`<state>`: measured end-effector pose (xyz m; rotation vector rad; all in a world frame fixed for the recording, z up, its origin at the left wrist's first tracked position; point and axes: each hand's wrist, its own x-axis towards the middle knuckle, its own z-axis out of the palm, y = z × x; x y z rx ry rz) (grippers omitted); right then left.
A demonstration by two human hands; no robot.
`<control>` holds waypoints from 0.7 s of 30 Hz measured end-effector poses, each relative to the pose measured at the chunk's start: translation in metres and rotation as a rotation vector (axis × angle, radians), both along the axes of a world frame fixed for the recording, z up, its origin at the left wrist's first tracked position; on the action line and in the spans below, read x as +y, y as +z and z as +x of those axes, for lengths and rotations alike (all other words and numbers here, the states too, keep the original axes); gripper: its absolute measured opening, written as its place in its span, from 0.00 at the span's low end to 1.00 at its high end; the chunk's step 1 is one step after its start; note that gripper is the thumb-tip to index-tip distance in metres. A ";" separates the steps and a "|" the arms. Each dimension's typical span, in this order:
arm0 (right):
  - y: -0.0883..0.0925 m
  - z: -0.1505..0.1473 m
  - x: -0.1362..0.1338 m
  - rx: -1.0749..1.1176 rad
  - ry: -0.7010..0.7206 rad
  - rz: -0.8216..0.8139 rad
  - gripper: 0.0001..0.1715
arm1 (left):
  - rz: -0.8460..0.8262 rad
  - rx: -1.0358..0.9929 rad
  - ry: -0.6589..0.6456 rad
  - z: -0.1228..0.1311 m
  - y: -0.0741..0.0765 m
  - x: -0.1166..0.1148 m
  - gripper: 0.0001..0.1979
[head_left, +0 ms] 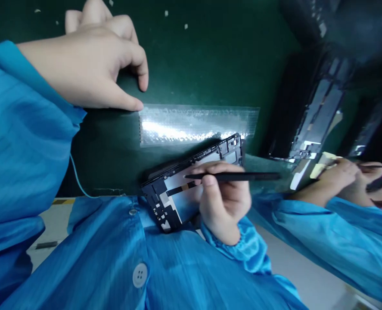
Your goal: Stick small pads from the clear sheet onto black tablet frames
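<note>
My left hand [103,64] is over the green work surface at the upper left, thumb and index finger apart. Its thumb tip meets the upper left corner of a clear plastic strip [191,125] with small cells or perforations. Below the strip, a phone frame [184,202] with exposed inner parts lies tilted at the table's front edge, near my body. My right hand [225,200] is over its right part, closed around a slim black pointed tool [249,176]. The tool's tip points left above the frame's silvery panel; contact there is unclear. My right palm and some fingers are hidden.
Another phone frame [321,107] stands among dark items at the right. Beyond it, a co-worker's hands [339,178] and blue sleeve [333,228] reach in. Small pale scraps [186,26] dot the green mat [216,64]. A thin blue cord [76,174] hangs by my left sleeve.
</note>
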<state>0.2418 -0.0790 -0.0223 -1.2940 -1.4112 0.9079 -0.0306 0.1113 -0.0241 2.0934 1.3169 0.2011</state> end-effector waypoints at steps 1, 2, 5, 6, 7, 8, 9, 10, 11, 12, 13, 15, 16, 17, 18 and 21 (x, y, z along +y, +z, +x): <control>-0.005 -0.001 -0.008 0.004 0.000 0.024 0.13 | 0.006 0.000 0.002 0.000 0.001 0.000 0.60; -0.010 -0.003 -0.013 -0.003 0.004 0.050 0.15 | 0.014 0.003 -0.001 0.001 0.001 0.000 0.61; -0.019 -0.009 -0.013 -0.058 0.003 0.099 0.17 | 0.056 0.005 -0.008 0.000 0.000 -0.003 0.59; -0.021 -0.009 -0.011 -0.075 0.003 0.102 0.17 | 0.078 -0.002 -0.007 -0.001 -0.001 -0.005 0.56; -0.021 -0.010 -0.009 -0.089 0.001 0.102 0.18 | 0.106 -0.010 -0.005 -0.002 -0.002 -0.006 0.52; -0.021 -0.010 -0.008 -0.101 0.001 0.102 0.18 | 0.133 -0.022 -0.002 -0.004 -0.003 -0.008 0.49; -0.020 -0.010 -0.008 -0.114 0.005 0.104 0.18 | 0.151 -0.032 -0.006 -0.005 -0.004 -0.009 0.46; -0.018 -0.010 -0.009 -0.131 0.014 0.110 0.18 | 0.164 -0.038 -0.013 -0.006 -0.005 -0.009 0.44; -0.015 -0.009 -0.010 -0.155 0.029 0.117 0.19 | 0.169 -0.040 -0.020 -0.007 -0.006 -0.010 0.43; -0.011 -0.008 -0.010 -0.189 0.049 0.119 0.19 | 0.173 -0.040 -0.025 -0.007 -0.006 -0.009 0.43; -0.006 -0.007 -0.010 -0.223 0.074 0.113 0.20 | 0.176 -0.040 -0.027 -0.007 -0.006 -0.009 0.43; 0.007 -0.004 -0.003 -0.263 0.125 0.080 0.21 | 0.168 -0.033 -0.022 -0.006 -0.006 -0.007 0.46; 0.014 -0.004 0.005 -0.269 0.153 0.055 0.21 | 0.147 -0.026 -0.017 -0.005 -0.005 -0.006 0.49; 0.019 -0.004 0.016 -0.273 0.188 0.031 0.19 | 0.118 -0.017 -0.015 -0.004 -0.004 -0.004 0.51; 0.023 -0.006 0.030 -0.274 0.234 0.011 0.16 | 0.088 -0.012 -0.012 -0.003 -0.003 -0.003 0.53; 0.019 -0.017 0.084 -0.262 0.411 -0.022 0.07 | 0.031 -0.016 -0.002 0.000 0.000 -0.002 0.53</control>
